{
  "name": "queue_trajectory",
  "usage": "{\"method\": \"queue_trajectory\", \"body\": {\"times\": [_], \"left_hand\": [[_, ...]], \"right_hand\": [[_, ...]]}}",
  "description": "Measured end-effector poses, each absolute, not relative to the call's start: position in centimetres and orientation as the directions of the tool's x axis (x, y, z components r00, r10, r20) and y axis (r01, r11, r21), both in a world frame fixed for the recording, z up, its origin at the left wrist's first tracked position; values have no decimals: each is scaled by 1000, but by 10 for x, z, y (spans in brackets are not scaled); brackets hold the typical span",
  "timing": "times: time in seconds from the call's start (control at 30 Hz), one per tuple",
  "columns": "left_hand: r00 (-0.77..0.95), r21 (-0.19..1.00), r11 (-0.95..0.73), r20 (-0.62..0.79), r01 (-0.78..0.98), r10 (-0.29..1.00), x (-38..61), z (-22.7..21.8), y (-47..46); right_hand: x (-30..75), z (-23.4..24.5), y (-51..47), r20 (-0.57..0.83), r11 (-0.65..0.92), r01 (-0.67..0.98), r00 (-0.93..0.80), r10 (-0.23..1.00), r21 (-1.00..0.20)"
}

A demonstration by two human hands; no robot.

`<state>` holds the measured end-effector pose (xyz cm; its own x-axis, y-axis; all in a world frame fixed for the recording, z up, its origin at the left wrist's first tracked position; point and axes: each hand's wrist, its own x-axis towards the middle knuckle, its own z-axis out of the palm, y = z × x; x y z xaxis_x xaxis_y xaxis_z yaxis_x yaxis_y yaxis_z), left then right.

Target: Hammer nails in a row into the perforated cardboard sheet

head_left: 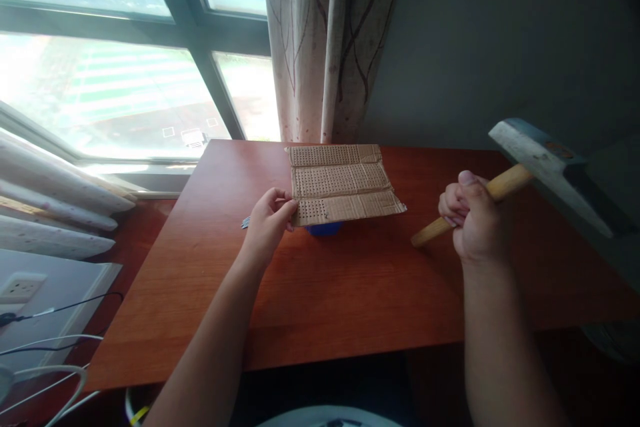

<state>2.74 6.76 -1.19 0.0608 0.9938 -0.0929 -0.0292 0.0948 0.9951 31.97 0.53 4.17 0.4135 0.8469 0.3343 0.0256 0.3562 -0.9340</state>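
A folded sheet of brown cardboard, punched with rows of small holes, lies on the reddish wooden table, its near edge propped on a small blue object. My left hand pinches the cardboard's near left corner. Something thin and metallic pokes out just left of that hand; I cannot make it out. My right hand is closed round the wooden handle of a hammer, held raised to the right of the cardboard, its grey steel head pointing up and right.
A patterned curtain hangs behind the table beside a large window. At lower left are a wall socket and several loose cables. A pale rounded object shows at the bottom edge.
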Motion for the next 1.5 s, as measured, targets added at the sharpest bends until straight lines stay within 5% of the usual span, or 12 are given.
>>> {"method": "queue_trajectory", "body": {"times": [0.4, 0.5, 0.57, 0.67, 0.73, 0.83, 1.5], "left_hand": [[14, 998, 6, -7, 59, 1000, 22, -13, 70], [-68, 960, -103, 125, 261, 990, 6, -10, 70], [-76, 839, -145, 216, 525, 973, -9, -7, 68], [54, 460, -179, 271, 870, 961, -29, -5, 63], [156, 217, -204, 218, 955, 963, -37, -6, 59], [212, 51, -219, 120, 974, 970, -43, -10, 55], [237, -73, -233, 64, 970, 969, -42, -17, 51]], "right_hand": [[317, 43, 3, 331, 356, 20, 422, 844, -934], [319, 42, 3, 337, 362, 22, 418, 843, -932], [320, 41, 3, 342, 367, 22, 418, 842, -930], [321, 41, 2, 349, 378, 16, 425, 835, -926], [321, 41, 2, 350, 382, 11, 425, 835, -924], [322, 41, 1, 351, 386, 3, 425, 834, -922], [327, 39, -2, 361, 412, -11, 460, 811, -911]]}}
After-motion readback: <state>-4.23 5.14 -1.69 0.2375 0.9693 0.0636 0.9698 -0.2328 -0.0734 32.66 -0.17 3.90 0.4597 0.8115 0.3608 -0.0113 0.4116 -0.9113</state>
